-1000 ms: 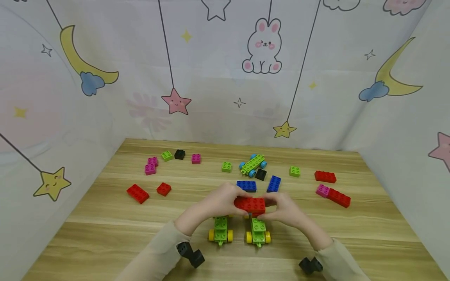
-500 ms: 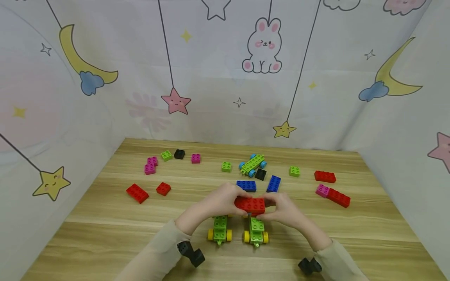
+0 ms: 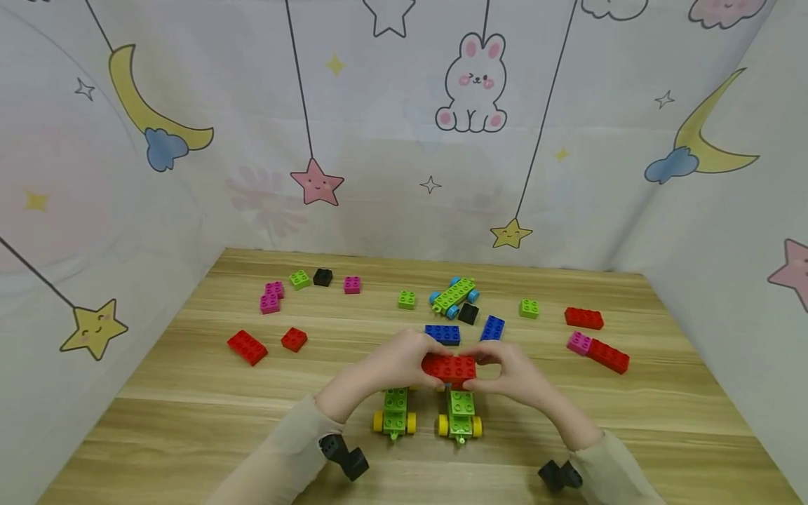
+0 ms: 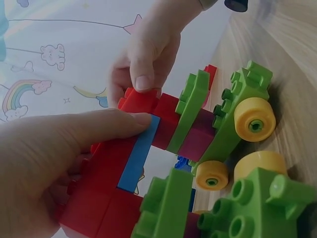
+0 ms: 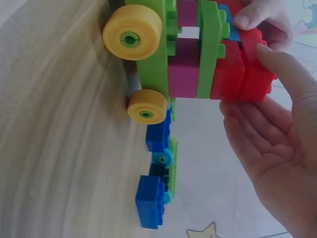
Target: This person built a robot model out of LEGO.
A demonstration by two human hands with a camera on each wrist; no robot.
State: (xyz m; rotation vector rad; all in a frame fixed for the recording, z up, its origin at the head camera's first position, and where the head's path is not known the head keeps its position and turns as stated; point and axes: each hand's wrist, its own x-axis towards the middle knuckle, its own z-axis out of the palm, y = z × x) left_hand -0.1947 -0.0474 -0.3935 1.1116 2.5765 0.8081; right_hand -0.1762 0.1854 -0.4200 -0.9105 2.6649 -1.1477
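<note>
A red toy building brick [image 3: 453,367] lies across the top of a brick build at the table's front. The build stands on two green wheeled bases, one at left [image 3: 395,421] and one at right [image 3: 461,425], with yellow wheels. My left hand [image 3: 404,358] grips the red brick's left part between thumb and fingers. At the other end my right hand [image 3: 513,373] holds it, thumb on the near side. The left wrist view shows a blue brick [image 4: 141,153] under the top, bridging the two sides. Magenta bricks [image 5: 184,74] and green plates [image 5: 210,49] sit lower down.
Beyond the hands are two blue bricks [image 3: 442,334], a black brick [image 3: 468,313] and a green base with blue wheels [image 3: 454,296]. Loose red bricks [image 3: 247,348] lie left, others [image 3: 583,318] right. A printed cloth [image 3: 391,140] surrounds the table at back and sides.
The right-hand wheeled base has shifted slightly left. My right hand's fingers have moved a little up and right along the red brick's end. My left hand stays nearly still.
</note>
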